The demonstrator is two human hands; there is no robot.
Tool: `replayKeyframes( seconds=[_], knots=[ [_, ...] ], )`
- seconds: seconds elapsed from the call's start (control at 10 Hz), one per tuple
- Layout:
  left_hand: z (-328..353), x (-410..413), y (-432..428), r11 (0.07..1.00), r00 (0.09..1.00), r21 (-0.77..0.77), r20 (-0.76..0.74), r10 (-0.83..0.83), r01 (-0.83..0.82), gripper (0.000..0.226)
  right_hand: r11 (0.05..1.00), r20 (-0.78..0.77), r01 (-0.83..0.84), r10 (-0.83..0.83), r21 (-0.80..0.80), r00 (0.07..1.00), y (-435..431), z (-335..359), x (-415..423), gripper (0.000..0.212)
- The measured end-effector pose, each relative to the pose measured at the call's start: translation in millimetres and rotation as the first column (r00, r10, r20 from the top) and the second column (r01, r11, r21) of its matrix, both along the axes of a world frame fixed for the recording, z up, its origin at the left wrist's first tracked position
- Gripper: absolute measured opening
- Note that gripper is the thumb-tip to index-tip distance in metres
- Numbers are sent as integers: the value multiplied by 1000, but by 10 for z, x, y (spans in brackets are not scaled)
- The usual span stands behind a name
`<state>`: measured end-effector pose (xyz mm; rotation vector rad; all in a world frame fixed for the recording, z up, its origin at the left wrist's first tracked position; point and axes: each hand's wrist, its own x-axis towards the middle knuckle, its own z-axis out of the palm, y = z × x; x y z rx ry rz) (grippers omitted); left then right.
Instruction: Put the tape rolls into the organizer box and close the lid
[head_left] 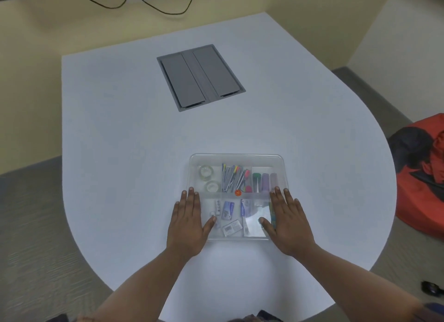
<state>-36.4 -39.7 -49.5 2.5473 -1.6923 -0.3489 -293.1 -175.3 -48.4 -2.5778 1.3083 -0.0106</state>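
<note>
Both tape rolls point(208, 178) sit in box point(236, 196) far-left compartment on table point(120, 129). Left hand point(187, 222), right hand point(287, 222) open, flat on lid. Light, stiff, slick plastic; press edges.

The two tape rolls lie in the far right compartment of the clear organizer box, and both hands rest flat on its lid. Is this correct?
Not quite. In the head view the two tape rolls lie in the far left compartment of the organizer box, not the far right. The rest holds: left hand and right hand rest flat on its lid.
</note>
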Motion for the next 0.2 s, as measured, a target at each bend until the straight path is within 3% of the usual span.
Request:
replayKeyframes(
  seconds=[0.2],
  knots=[
    [335,95,-184,990,992,-82,64,-109,114,83,996,10,-77,78,-37,997,-178,265,119,80]
  ],
)
